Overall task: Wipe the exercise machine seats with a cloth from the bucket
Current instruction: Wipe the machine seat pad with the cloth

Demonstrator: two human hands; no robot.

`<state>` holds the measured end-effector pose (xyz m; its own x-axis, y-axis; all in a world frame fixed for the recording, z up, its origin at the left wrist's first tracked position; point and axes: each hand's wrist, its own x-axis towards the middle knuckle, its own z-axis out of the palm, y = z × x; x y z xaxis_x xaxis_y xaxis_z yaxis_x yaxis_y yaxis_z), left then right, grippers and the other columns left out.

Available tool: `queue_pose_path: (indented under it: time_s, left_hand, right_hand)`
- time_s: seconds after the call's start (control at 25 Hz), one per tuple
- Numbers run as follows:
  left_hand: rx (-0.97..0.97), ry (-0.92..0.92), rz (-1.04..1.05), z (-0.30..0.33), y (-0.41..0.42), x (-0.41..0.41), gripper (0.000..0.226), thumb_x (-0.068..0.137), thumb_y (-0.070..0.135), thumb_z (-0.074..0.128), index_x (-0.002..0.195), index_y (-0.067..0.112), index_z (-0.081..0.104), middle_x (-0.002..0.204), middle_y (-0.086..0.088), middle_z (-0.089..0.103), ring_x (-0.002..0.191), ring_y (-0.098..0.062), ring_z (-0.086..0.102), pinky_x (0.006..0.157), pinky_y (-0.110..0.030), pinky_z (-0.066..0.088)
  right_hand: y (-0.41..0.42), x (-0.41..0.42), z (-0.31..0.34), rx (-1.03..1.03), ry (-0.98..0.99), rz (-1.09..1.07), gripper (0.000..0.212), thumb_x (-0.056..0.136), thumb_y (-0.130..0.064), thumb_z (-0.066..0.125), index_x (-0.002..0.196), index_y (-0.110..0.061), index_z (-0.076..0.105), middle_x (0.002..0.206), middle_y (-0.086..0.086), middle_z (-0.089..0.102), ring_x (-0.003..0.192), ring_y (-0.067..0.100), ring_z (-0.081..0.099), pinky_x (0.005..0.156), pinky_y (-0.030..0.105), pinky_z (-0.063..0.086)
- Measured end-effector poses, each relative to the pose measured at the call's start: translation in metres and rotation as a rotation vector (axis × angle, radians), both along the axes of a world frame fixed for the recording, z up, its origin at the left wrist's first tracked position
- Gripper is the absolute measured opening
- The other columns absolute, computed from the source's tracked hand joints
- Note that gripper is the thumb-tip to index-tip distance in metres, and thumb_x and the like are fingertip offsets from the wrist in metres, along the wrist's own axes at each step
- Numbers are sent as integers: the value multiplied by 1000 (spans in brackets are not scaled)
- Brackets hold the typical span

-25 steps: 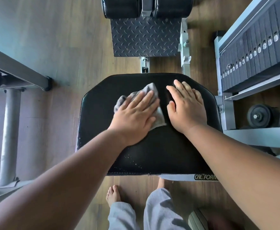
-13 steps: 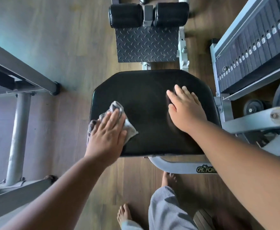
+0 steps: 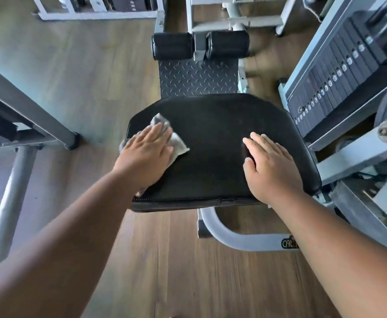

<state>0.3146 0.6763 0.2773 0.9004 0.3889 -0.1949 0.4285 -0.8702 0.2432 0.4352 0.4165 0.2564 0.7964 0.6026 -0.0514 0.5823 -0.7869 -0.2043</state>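
A person wipes a black exercise-machine seat (image 3: 220, 143), the left hand (image 3: 145, 154) pressed flat, fingers together, on a grey cloth (image 3: 176, 145) at its left edge while the right hand (image 3: 271, 167) braces open-palmed; untouched centre likely comes next.

Black seat (image 3: 222, 138), grey cloth (image 3: 176, 145), diamond-patterned dark footplate (image 3: 198, 78), brown wood-grain floor (image 3: 96, 76).

Wood-plank floor (image 3: 169, 260) surrounded by grey gym frames (image 3: 25, 106) and weight stack (image 3: 334, 81).
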Motion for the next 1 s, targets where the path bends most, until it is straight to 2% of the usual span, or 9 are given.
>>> queue_pose_path:
  time_s: [0.16, 0.32, 0.4, 0.52, 0.6, 0.72, 0.8, 0.88, 1.0]
  left_hand:
    - [98, -67, -41, -7, -44, -39, 60, 98, 49, 16, 157, 36, 19, 166, 13, 7, 152, -8, 2, 123, -33, -1]
    - [142, -172, -234, -11, -105, 3, 51, 103, 44, 26, 154, 40, 25, 164, 17, 10, 151, -4, 3, 112, -17, -12]
    - [140, -202, -287, -13, -120, 16, 53, 103, 47, 25, 155, 39, 24, 165, 16, 12, 150, -4, 7, 118, -25, -3]
    - [241, -216, -343, -25, -84, -10, 72, 95, 59, 6, 156, 27, 27, 165, 9, 18, 150, -5, 14, 124, -36, 10]
    - [307, -240, -194, -29, -54, -44, 77, 95, 63, 2, 153, 24, 35, 162, 7, 26, 149, -9, 21, 122, -36, 17]
    - [382, -351, 109, -32, -54, -63, 52, 100, 52, 24, 140, 35, 51, 150, 13, 47, 138, -14, 44, 112, -39, 36]
    - [445, -442, 32, -36, -90, -49, 49, 97, 47, 26, 126, 29, 60, 134, 6, 63, 121, -20, 60, 102, -42, 44]
    - [463, -534, -99, -43, -126, -32, 44, 96, 42, 32, 120, 25, 65, 123, 4, 69, 110, -21, 66, 98, -38, 40]
    - [393, -565, -169, -38, -142, -30, 43, 99, 43, 36, 128, 30, 64, 134, 11, 63, 122, -12, 59, 102, -34, 35]
  right_hand:
    - [3, 3, -5, 28, -62, 18, 61, 92, -35, 19, 149, -24, 38, 161, -3, 31, 149, 15, 24, 122, 38, 17]
    - [4, 7, -6, 63, -100, 51, 40, 94, -28, 29, 126, -19, 51, 139, -2, 50, 130, 18, 42, 105, 39, 31]
    - [5, 9, -4, 102, -79, 63, 35, 97, -27, 32, 124, -21, 53, 136, -2, 52, 125, 20, 46, 98, 38, 34]
    - [-2, 3, -2, 120, -44, 31, 35, 98, -26, 29, 119, -24, 57, 136, -4, 54, 122, 25, 49, 99, 42, 40]
    - [-2, -1, -4, 88, -90, 65, 28, 97, -17, 30, 101, -16, 58, 116, -1, 57, 107, 27, 51, 92, 45, 44]
    - [2, -3, -2, 133, -26, -6, 27, 94, -20, 29, 91, -17, 56, 102, -2, 57, 95, 27, 53, 77, 41, 42]
    - [5, 1, -3, 159, 8, -26, 29, 92, -24, 28, 94, -21, 56, 109, -3, 59, 96, 27, 55, 79, 41, 43]
    - [5, 4, -4, 168, 25, -43, 33, 92, -29, 29, 106, -26, 59, 124, -4, 60, 103, 27, 55, 85, 41, 45]
    - [3, 7, -3, 174, 21, -53, 37, 92, -30, 31, 116, -28, 59, 133, -2, 58, 109, 27, 54, 93, 41, 44]
